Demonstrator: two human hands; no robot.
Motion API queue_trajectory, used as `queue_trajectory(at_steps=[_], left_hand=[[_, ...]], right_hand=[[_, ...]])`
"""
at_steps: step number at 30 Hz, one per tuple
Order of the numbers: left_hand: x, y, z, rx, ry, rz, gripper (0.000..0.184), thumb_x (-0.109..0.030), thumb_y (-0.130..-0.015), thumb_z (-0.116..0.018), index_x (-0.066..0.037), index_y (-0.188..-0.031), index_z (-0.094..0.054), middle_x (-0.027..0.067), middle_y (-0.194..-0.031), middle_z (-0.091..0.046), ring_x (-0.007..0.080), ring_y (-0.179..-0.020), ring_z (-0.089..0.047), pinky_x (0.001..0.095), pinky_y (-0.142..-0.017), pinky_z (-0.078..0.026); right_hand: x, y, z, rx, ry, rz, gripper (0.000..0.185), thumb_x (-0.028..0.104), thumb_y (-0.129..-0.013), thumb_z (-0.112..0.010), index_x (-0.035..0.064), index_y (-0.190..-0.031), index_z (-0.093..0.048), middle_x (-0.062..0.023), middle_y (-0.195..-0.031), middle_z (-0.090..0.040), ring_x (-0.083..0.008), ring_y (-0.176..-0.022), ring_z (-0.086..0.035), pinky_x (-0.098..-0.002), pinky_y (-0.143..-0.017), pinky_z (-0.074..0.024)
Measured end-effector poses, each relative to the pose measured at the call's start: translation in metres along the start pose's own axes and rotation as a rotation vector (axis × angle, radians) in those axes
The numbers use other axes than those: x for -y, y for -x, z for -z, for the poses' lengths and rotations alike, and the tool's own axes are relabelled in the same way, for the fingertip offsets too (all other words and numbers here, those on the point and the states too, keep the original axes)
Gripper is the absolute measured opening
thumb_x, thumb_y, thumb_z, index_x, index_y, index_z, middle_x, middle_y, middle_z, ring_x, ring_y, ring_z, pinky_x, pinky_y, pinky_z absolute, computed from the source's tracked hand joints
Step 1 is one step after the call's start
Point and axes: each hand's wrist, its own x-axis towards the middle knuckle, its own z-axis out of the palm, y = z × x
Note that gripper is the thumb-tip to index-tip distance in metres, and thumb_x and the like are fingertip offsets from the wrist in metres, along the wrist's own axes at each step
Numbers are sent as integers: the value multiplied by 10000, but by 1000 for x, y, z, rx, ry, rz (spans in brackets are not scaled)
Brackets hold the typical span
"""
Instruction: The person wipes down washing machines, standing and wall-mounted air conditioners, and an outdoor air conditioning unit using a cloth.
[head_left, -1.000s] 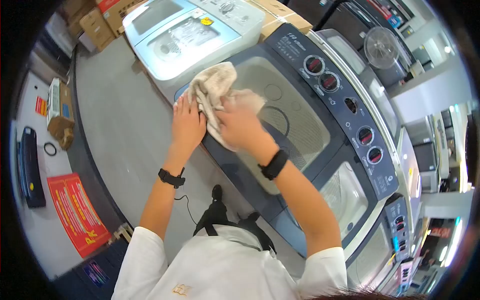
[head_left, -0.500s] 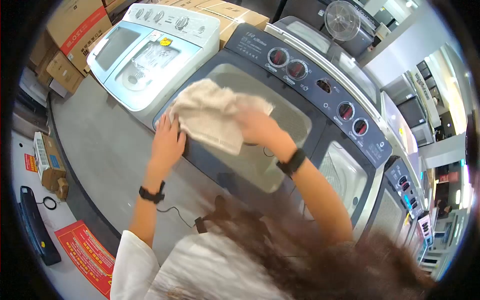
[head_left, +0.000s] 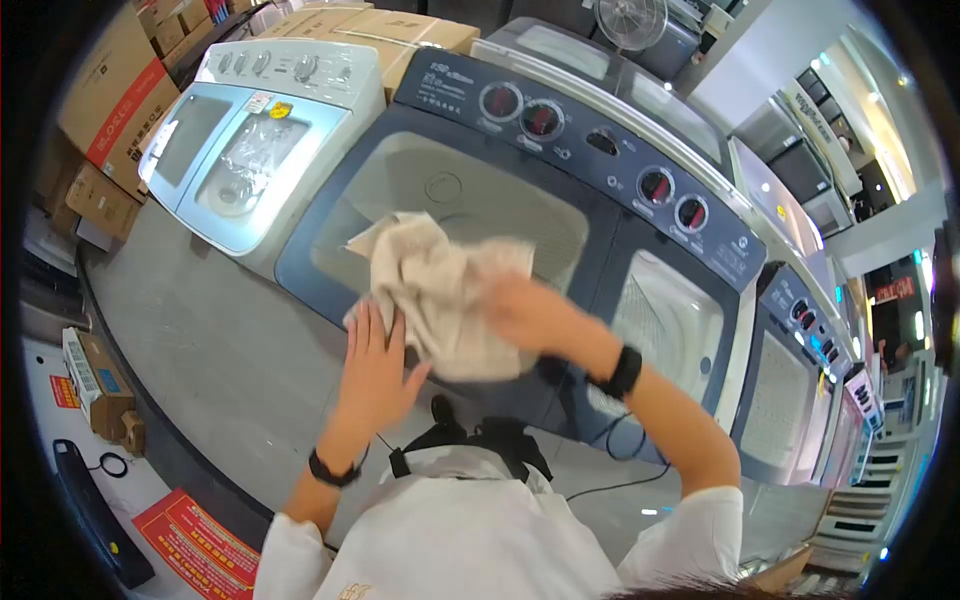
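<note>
A crumpled beige cloth [head_left: 435, 290] lies over the front part of the lid of a dark blue-grey twin-tub washing machine [head_left: 330, 265]. My right hand [head_left: 535, 315] grips the right part of the cloth; its fingers are blurred and partly sunk in the fabric. At the machine's front edge rests my left hand [head_left: 375, 375], fingers stretched out and thumb apart. Its fingertips touch the cloth's lower left corner. Through the lid's left window a round shape shows behind the cloth. Dark knobs [head_left: 541, 119] line the panel at the back.
A light blue and white washing machine [head_left: 250, 160] stands to the left, near cardboard boxes [head_left: 115, 90]. More washing machines [head_left: 785, 390] line up to the right. A thin black cord [head_left: 620, 487] hangs by the machine's front. A red sign [head_left: 195, 545] lies at lower left.
The cloth has come toward me across the lid and is more bunched, with my right hand on it. My left hand stays by the front edge. The view has shifted.
</note>
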Motion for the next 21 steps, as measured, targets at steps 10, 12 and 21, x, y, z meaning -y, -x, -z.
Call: queue_trajectory(at_steps=[10,12,21], left_hand=[[-39,-18,-19,56,41,-184,473,-250,-1006,-496,-52,-1430,-562,403,-1556,-257,567,-1468,-219,595,-1205,-215],[-53,0,-13,86,83,-236,427,-210,-991,-496,-71,-1373,-626,397,-1558,-259,566,-1464,-230,589,-1203,-233],[-74,-127,-21,420,161,-401,490,-204,-1028,-306,-135,-1339,-678,381,-1594,-209,558,-1496,-142,523,-1248,-127]], right_hand=[[68,74,-9,-115,91,-90,404,227,-906,-628,19,-1251,-641,-221,-1497,-477,-438,-1417,-408,-555,-1144,-348],[58,111,1,-101,87,-141,388,215,-927,-604,19,-1260,-642,-215,-1465,-515,-419,-1390,-444,-546,-1130,-373],[-34,120,43,-278,191,-393,364,233,-931,-596,72,-1249,-673,-234,-1405,-559,-443,-1212,-568,-525,-1034,-465]])
